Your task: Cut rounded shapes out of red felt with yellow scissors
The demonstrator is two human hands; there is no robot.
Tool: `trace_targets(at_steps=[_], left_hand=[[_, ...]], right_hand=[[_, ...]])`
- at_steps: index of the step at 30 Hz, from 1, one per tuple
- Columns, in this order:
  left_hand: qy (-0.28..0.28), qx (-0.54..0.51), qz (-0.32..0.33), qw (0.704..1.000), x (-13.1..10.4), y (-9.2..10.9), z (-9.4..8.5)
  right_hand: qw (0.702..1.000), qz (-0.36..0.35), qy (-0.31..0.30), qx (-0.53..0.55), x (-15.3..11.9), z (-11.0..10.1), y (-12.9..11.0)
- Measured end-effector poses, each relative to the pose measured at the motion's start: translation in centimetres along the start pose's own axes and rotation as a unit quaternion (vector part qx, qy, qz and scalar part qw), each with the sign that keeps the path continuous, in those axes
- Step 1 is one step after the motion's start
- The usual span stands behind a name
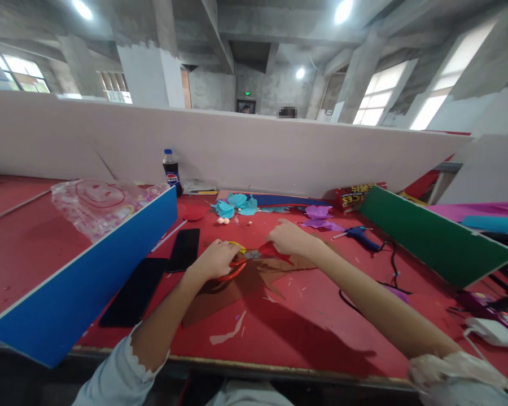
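My left hand (215, 259) is closed on the handles of red and yellow scissors (238, 248), whose metal blades point right. My right hand (285, 238) pinches a piece of red paper (279, 253) just beyond the blade tips. Whether the blades touch the paper is too small to tell. Brown paper (220, 301) lies on the red table (296, 338) under both hands. Behind them are blue paper petals (237, 205), purple petals (319, 212) and small pale beads (223, 221).
Two dark phones (133, 293) lie beside a blue board (97, 276) at left. A cola bottle (171, 172) stands behind. At right are a blue glue gun (364, 238), its black cord, a green board (436, 237) and a white charger (493, 332).
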State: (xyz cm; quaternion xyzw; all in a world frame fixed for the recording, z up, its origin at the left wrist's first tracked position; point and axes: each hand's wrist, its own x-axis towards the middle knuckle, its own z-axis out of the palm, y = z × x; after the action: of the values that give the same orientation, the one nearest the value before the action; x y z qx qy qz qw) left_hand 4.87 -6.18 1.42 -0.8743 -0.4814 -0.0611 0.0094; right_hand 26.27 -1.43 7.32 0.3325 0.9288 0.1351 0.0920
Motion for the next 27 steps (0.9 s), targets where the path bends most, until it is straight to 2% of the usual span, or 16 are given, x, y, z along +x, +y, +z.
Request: trace_targets(at_steps=[10,27], left_hand=[[0.015,0.017,0.016,1.0,-0.1,0.1,-0.05],[0.026,0.045,0.029,0.998,0.15,-0.49,0.71]], right_hand=[[1.0,-0.005,-0.014,0.007,0.08,-1.0,-0.22],[1.0,-0.004,-0.02,0.006,0.25,-0.83,-0.34]])
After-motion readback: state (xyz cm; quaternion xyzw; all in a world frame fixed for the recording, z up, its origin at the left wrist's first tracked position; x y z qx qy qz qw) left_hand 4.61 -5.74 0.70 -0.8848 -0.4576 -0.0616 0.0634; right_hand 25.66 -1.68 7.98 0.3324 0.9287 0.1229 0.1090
